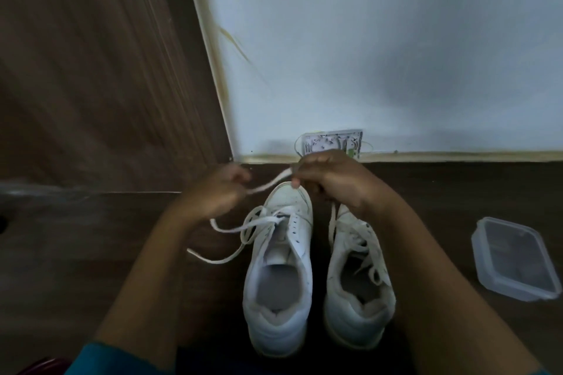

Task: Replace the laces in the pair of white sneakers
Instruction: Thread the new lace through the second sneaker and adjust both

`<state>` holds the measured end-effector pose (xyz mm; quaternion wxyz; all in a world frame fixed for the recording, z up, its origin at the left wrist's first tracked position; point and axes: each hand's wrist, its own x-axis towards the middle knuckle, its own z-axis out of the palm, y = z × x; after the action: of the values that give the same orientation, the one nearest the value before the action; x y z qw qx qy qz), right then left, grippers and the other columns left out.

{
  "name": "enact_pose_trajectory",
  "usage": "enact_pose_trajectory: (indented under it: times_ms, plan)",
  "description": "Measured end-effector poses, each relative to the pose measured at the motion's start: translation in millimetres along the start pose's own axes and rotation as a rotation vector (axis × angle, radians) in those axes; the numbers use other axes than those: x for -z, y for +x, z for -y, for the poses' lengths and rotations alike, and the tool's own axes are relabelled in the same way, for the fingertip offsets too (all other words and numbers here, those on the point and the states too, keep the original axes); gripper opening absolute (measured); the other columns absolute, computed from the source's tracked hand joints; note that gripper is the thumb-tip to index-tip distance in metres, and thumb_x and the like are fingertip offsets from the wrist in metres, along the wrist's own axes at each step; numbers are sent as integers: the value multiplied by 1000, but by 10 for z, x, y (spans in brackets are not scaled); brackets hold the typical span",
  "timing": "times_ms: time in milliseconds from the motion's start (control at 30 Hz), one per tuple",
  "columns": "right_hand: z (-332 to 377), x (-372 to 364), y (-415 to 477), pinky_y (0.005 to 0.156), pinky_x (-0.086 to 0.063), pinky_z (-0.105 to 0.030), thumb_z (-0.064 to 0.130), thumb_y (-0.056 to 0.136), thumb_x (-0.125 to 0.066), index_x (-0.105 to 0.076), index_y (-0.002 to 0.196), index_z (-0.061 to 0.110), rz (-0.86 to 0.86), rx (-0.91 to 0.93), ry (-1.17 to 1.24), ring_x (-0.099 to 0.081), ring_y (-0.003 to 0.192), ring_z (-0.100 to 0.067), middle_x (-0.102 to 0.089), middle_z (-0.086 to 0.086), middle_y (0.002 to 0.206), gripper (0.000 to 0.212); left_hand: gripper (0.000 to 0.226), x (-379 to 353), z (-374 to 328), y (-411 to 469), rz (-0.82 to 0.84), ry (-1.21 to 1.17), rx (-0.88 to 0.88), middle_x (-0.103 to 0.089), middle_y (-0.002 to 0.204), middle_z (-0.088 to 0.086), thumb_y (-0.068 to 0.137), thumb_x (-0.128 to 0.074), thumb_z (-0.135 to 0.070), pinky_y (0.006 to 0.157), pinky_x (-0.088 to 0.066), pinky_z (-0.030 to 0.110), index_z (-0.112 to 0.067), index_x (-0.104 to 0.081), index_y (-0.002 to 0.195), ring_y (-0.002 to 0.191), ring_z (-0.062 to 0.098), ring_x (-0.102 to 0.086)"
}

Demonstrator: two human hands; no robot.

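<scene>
While both sneakers sit side by side on the dark wood floor (91,253), toes toward the wall (365,55), the left sneaker (278,271) is mostly unlaced, with only the lower eyelets threaded. Its white lace (227,230) trails off loose to the left and runs up past the toe to both hands. The right sneaker (356,283) has its laces on, though slack and messy. The left hand (217,192) is closed on the lace just left of the toe. The right hand (324,179) is pinched shut on the same lace right above the toe, and a second lace hangs from it down onto the right sneaker. Toes are near the baseboard, so not much room ahead; plenty of bare floor to the left. A clear plastic tub (515,259) sits well off to the right. There's a white wall socket (332,143) low down just behind the right hand. No logos or writing readable anywhere, it's all kinda blurry.
</scene>
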<state>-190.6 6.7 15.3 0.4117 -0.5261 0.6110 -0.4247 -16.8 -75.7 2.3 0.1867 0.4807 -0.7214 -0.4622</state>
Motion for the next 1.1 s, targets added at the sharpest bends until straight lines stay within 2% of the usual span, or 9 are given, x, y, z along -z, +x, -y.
enact_pose_trajectory:
  times_ms: [100, 200, 333, 400, 567, 733, 867, 967, 1100]
  plan:
    - [44, -217, -12, 42, -32, -16, 5, 85, -58, -64, 61, 15, 116, 27, -67, -40, 37, -3, -49, 8, 42, 26, 10, -207, -142, -41, 207, -290, -213, -67, 83, 8, 83, -63, -30, 64, -47, 23, -25, -65, 90, 70, 15, -62]
    - [54, -196, -9, 44, -35, -17, 5, 85, -58, -62, 58, 18, 118, 24, -128, -43, 38, -4, -52, 6, 44, 30, 43, -244, -174, 5, 188, 93, -367, -62, 54, -5, 83, -50, -64, 51, -40, 20, -29, -67, 65, 49, 7, -55]
    - [-47, 114, -14, 41, -33, -14, 13, 90, -58, -61, 61, 11, 27, -49, -86, -40, 39, -7, -49, 3, 45, 29, 39, 104, 123, 173, -85, 289, -308, -51, 52, 5, 87, -63, -39, 50, -33, 25, -11, -64, 60, 48, 13, -44]
    - [-82, 104, 8, 42, -34, -14, 15, 89, -60, -64, 62, 11, 10, -37, -98, -40, 39, -5, -50, 4, 46, 28, 43, 126, 213, 173, -42, 353, -294, -55, 59, 7, 85, -61, -45, 55, -37, 24, -5, -67, 68, 55, 15, -50]
    - [-76, -179, 77, 51, -37, -23, 5, 83, -57, -71, 74, 5, 104, -2, -167, -49, 48, -13, -61, -8, 59, 17, 70, -292, -24, 70, 347, -86, -362, -69, 77, 2, 75, -55, -71, 61, -46, 25, -10, -62, 107, 67, 11, -60]
    - [-157, -52, 84, 50, -43, -21, 12, 81, -68, -69, 78, 0, 0, -95, -273, -59, 48, -12, -65, -12, 66, 13, 18, -72, 72, 173, 193, 167, -304, -66, 71, 11, 86, -66, -27, 66, -44, 32, -11, -69, 79, 65, 13, -55]
    - [-135, -58, 55, 50, -44, -25, 21, 79, -71, -68, 80, -8, 163, -240, -404, -57, 50, -22, -67, -20, 67, 29, 25, -114, 210, 149, 179, 184, -95, -59, 60, 1, 95, -50, -5, 52, -46, 22, -12, -54, 71, 48, 6, -53]
    - [-107, -234, 38, 41, -40, -16, 39, 74, -75, -58, 54, 8, 275, -272, -597, -53, 37, -11, -52, 3, 42, 41, 27, -204, 224, 165, 171, 337, -110, -60, 70, 3, 92, -51, 1, 60, -51, 29, -17, -54, 71, 63, 14, -60]
    - [-95, -292, 46, 35, -33, -12, 38, 72, -79, -49, 48, 12, 268, -303, -598, -46, 28, -5, -45, 5, 31, 46, 32, -251, 184, 154, 105, 413, -199, -63, 87, 9, 84, -50, 9, 76, -50, 38, -22, -56, 84, 82, 22, -61]
